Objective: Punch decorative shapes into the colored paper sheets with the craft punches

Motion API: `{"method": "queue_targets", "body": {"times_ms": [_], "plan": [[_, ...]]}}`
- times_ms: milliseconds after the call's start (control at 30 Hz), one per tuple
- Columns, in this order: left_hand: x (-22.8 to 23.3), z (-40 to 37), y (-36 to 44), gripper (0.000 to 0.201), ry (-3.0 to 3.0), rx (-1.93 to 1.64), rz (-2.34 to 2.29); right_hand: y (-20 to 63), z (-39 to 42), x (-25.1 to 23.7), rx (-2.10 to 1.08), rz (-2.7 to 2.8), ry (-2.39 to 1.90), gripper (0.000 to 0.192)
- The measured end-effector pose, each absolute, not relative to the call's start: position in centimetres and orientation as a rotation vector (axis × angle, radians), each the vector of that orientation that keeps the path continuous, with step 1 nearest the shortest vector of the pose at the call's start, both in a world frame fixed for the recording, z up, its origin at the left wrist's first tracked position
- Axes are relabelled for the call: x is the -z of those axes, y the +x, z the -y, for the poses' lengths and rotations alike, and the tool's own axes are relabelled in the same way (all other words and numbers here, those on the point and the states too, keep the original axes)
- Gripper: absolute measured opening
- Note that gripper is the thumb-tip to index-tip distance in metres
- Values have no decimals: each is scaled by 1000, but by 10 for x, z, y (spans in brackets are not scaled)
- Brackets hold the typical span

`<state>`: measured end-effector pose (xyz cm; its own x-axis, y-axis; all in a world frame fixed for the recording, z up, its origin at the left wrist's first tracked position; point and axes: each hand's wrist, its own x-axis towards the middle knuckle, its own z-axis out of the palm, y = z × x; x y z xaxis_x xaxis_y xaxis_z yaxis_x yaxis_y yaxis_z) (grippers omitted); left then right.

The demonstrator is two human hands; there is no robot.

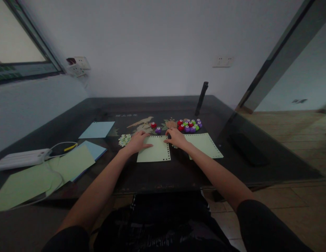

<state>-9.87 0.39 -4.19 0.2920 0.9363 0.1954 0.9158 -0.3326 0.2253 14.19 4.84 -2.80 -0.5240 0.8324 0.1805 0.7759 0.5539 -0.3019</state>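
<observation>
A pale green sheet of paper (154, 152) lies flat on the dark table in front of me, with a row of small holes along its top and right edges. My left hand (138, 141) rests over its upper left side, thumb spread away from the fingers. At the upper right corner is my right hand (176, 137), its thumb and forefinger curved and apart. Just beyond the sheet sit a red piece (153, 125) and a purple piece (158, 130), each small with a white eye-like spot. Under my right wrist lies another hole-edged green paper (206, 145).
Several red, green and purple pieces (189, 125) cluster at the back right. A black stick-like object (201, 98) stands behind them. A dark flat object (248, 149) lies right. Leftward are blue paper (97, 130), green sheets (73, 162), a white power strip (22, 158) and a cable.
</observation>
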Motion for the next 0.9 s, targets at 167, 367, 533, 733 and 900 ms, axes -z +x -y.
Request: {"method": "queue_targets", "body": {"times_ms": [167,367,533,733,900], "plan": [[41,-3,-98,58,2504,-419,-1782,141,-52,33,-300,2442,-1289,29],[37,-1,-95,59,2521,-417,-1767,139,-56,40,-395,2361,-1210,26],[34,2,-93,57,2507,-407,-1782,136,-56,40,-655,2225,-1130,20],[35,0,-94,58,2501,-417,-1775,135,-55,38,-803,2076,-1130,23],[35,-2,-97,59,2488,-435,-1758,135,-56,37,-767,2041,-1183,28]]}}
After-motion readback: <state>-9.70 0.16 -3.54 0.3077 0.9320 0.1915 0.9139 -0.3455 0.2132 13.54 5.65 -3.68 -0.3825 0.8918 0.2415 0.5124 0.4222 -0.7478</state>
